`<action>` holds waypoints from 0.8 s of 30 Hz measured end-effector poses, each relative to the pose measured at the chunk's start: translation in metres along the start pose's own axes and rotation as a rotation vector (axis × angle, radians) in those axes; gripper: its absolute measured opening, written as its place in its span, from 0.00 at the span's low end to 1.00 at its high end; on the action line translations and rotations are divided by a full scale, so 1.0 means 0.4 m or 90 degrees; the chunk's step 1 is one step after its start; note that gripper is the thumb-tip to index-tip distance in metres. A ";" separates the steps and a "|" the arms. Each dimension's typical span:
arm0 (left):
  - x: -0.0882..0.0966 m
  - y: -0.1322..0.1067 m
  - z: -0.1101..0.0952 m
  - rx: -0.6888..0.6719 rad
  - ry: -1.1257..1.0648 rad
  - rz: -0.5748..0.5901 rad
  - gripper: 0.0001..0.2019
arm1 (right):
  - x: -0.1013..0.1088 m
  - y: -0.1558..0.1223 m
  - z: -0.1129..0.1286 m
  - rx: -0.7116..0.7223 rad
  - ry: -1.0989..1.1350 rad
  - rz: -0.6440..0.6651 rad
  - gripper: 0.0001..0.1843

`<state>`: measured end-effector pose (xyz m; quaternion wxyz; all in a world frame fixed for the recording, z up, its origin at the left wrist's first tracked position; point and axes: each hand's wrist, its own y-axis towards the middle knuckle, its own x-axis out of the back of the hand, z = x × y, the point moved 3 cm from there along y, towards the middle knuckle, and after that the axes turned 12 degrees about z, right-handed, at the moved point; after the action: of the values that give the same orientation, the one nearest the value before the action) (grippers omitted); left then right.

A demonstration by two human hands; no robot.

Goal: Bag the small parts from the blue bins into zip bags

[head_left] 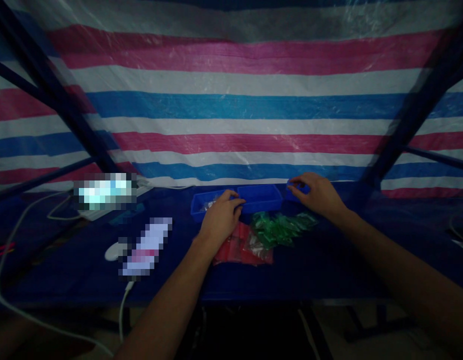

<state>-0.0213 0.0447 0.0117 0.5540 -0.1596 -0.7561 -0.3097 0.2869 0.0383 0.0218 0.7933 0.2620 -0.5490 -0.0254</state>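
My left hand is over the right end of a blue bin that has small clear packets in it. Its fingers are spread and slightly bent, with the tips by the edge of a second blue bin. At a smaller blue piece, perhaps another bin, my right hand curls its thumb and forefinger close together. Whatever lies between those fingertips is too small and dark to make out. Below the bins lie red packets and a heap of green plastic packets, with clear packets between them.
On the blue table, a phone with a white cable lies left, beside a white round object. A lit, blurred-out device stands farther back. Striped sheeting hangs behind, between dark blue metal posts.
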 end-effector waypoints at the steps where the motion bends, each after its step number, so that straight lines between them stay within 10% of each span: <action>1: 0.000 0.000 0.000 0.000 0.001 -0.003 0.15 | -0.002 -0.001 -0.008 0.006 -0.023 -0.004 0.19; 8: 0.006 0.008 0.007 -0.003 -0.023 -0.006 0.14 | -0.048 -0.004 -0.044 0.022 -0.057 0.144 0.25; 24: -0.001 0.088 -0.007 -0.026 -0.038 0.071 0.13 | -0.059 -0.014 -0.026 0.063 -0.059 0.209 0.28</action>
<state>0.0016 0.0696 0.0223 0.5443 -0.2218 -0.7558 -0.2886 0.2883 0.0451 -0.0036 0.7466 0.2064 -0.6211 0.1196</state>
